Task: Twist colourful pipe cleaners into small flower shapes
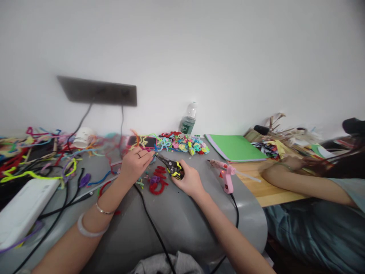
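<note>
My right hand (190, 182) is wrapped round the black-and-yellow handles of a pair of pliers (171, 166), whose tip points left toward my left hand. My left hand (135, 163), with a ring on one finger, is closed in a pinch at the plier tip (156, 154); what it pinches is too small to make out. Both hands rest on a grey table (176, 217). Red pipe-cleaner loops (157, 183) lie just below the pliers, between my hands. A heap of small coloured pipe-cleaner flowers (188, 144) lies beyond the pliers.
A pink glue gun (226, 175) stands right of my right hand, its black cord trailing off the table's edge. Tangled pipe cleaners and cables (42, 160) cover the left. A water bottle (188, 121) and a green folder (235, 147) are behind. Another person's arm (299, 182) rests at the right.
</note>
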{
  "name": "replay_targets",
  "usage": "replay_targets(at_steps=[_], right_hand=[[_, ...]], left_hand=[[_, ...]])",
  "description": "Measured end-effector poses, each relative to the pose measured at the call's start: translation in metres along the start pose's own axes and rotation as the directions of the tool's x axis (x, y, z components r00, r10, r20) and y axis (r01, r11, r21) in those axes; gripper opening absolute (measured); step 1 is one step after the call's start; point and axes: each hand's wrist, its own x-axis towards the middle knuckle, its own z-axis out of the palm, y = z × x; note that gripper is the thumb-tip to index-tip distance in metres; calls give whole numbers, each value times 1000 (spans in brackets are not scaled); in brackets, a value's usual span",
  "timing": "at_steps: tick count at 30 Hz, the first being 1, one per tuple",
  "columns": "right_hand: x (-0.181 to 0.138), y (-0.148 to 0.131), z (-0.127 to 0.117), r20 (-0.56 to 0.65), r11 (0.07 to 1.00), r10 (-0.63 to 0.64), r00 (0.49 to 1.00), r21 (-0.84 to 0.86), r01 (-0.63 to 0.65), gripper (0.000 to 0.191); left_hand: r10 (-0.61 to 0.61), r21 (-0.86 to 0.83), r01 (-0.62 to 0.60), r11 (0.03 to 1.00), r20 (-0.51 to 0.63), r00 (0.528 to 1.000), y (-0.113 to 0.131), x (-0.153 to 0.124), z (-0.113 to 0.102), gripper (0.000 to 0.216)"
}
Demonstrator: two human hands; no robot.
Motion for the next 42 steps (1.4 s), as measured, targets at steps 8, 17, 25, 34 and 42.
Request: replay_targets(at_steps=[8, 17, 25, 34, 42], right_hand=[[0, -2, 0, 25, 999, 31, 999, -15, -31, 17], [0, -6, -1, 37, 997, 76, 996, 25, -77, 15], [-1, -3, 1, 19, 993, 114, 993, 25, -114, 20], [-4, -2, 1, -17, 996, 85, 996, 44, -84, 19], [-5, -2, 3, -24, 1000, 31, 999, 6, -30, 22]], left_hand=[[34, 58, -33, 998, -22, 999, 1, 0, 0, 22], [35, 61, -34, 998, -16, 999, 0, 1, -1, 23], [-161, -260, 174, 950, 70, 984, 2, 0, 3, 26], [-300, -649, 742, 171, 682, 666, 4, 7, -4, 46], [-220, -554, 820, -143, 826, 519, 7, 6, -12, 41]])
